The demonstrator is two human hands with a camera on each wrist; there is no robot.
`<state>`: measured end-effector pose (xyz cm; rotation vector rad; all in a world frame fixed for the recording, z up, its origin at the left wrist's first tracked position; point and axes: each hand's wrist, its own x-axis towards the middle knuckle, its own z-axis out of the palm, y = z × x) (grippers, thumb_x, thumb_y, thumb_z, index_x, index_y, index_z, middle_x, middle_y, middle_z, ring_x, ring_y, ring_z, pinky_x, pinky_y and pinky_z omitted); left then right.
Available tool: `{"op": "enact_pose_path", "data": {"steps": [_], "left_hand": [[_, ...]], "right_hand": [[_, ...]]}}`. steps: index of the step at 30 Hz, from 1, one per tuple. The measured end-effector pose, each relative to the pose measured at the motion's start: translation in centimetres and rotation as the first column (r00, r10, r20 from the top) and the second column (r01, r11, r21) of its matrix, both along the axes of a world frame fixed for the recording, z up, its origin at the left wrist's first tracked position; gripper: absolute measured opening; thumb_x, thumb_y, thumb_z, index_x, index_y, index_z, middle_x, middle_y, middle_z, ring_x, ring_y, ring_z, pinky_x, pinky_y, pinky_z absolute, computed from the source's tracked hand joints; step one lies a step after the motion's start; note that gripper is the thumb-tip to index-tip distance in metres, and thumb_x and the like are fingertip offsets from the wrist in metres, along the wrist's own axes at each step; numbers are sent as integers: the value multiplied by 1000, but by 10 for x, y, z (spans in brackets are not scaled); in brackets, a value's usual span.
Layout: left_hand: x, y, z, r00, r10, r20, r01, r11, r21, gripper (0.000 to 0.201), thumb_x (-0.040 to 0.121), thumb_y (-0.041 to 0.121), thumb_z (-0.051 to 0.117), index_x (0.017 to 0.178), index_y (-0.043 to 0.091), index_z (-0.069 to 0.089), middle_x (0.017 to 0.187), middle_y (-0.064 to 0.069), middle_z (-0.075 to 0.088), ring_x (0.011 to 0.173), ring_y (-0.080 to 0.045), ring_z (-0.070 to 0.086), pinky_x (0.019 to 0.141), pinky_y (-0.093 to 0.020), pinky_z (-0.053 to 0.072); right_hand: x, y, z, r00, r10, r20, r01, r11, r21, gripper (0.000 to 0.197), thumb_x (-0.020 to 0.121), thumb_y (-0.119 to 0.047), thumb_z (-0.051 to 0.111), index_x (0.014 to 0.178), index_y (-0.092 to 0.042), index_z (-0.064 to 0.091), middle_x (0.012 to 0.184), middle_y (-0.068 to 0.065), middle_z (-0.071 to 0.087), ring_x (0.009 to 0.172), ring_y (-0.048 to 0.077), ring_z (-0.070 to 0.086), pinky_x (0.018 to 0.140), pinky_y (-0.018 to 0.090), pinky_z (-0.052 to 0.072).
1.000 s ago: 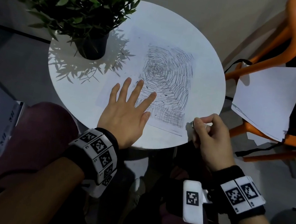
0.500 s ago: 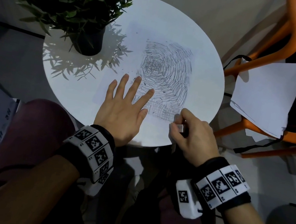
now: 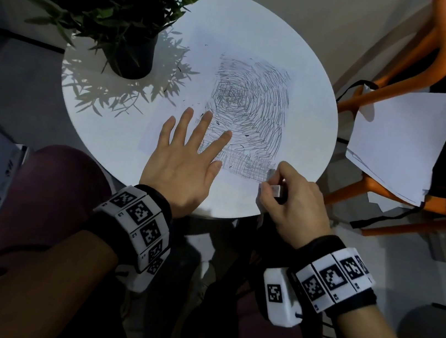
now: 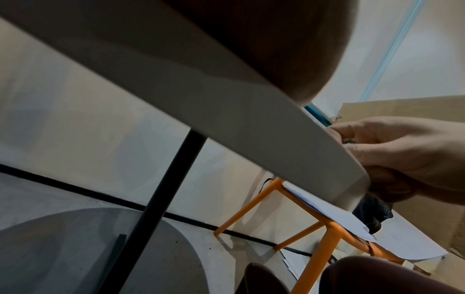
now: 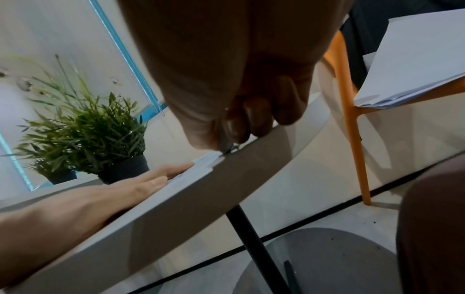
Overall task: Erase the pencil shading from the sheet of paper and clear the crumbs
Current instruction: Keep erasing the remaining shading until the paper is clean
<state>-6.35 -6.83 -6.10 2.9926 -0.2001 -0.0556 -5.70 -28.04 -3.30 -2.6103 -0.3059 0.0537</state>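
Since 0.5 s ago the right hand (image 3: 294, 205) has shifted slightly right along the near edge of the sheet of paper (image 3: 192, 57); the left hand (image 3: 185, 163) has stayed flat. Surface: round white bench (image 3: 105, 134) on a dark central leg (image 4: 156, 199), grey floor, pale wall. Potted plant (image 3: 110, 7) stands at the far left of the bench, casting leaf shadows. Orange chair (image 3: 435, 56) to the right carries loose white sheets (image 3: 403, 138). Pencil shading (image 3: 253, 109) covers the right half of the sheet; dark crumbs (image 3: 217, 122) are scattered on it. Left grip: fingers straight and spread, pressing the sheet's near left part. Right grip: fingers curled round a white eraser (image 3: 275, 189), which sits at the near right corner of the shading; contact with the paper cannot be confirmed.
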Motion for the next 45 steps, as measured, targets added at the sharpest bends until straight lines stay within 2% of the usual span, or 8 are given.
{"op": "enact_pose_path", "data": {"steps": [6,12,16,20,23,31,40,45], "left_hand": [[0,-3,0,1000,8,3,-8,1000,17,57,104,45,7,158,36,-6,167,-8,-11,152,-34,-14,122,-53,-5],[0,0,-1,1000,0,7,0,1000,4,55,104,43,3,158,36,-4,167,-7,-10,152,-33,-13,122,-52,-4],[-1,-1,1,1000,7,4,-7,1000,5,55,105,44,6,159,36,-4,167,-8,-11,152,-34,-13,122,-52,-6],[0,-3,2,1000,10,-11,-10,1000,25,56,104,44,7,158,35,-7,166,-8,-14,152,-34,-16,122,-52,-7],[-1,-3,2,1000,15,-4,-15,1000,18,56,104,44,7,158,35,-5,167,-8,-12,152,-34,-15,122,-53,-6],[-1,-3,2,1000,16,-3,-16,1000,0,56,104,44,7,158,36,-6,167,-7,-13,152,-33,-15,122,-52,-7],[0,-3,1,1000,13,-11,-13,1000,-27,61,98,46,1,158,36,-1,167,-7,-9,152,-33,-13,122,-52,-6],[-1,-2,0,1000,16,-6,-16,999,-45,61,99,47,1,158,36,0,167,-6,-9,153,-32,-13,122,-52,-6]], "right_hand": [[3,4,6,1000,-5,-26,9,990,143,23,91,-29,61,76,-22,45,68,-5,65,59,9,56,58,27,42],[1,6,-3,1000,18,23,-17,1000,-17,23,87,-32,59,78,-25,39,59,-3,53,64,28,52,62,43,48],[2,-8,0,996,-79,-41,83,990,117,21,89,-27,63,78,-20,47,60,-2,62,58,20,59,58,35,49],[0,-12,16,951,-146,-274,298,675,676,22,101,-17,52,96,5,54,57,11,57,44,19,49,43,26,38],[6,-3,27,929,-44,-368,327,565,758,27,104,-19,45,99,6,56,58,10,54,43,16,51,39,24,35],[53,29,18,943,71,-325,181,711,680,26,107,-14,33,94,1,50,45,9,47,33,19,34,39,21,34],[47,25,6,916,113,-384,271,533,802,26,108,-14,30,117,-8,53,54,3,40,35,11,28,43,17,22],[48,14,5,940,8,-342,224,739,635,21,107,-23,39,104,-5,47,52,4,54,40,20,39,46,29,37]]}}
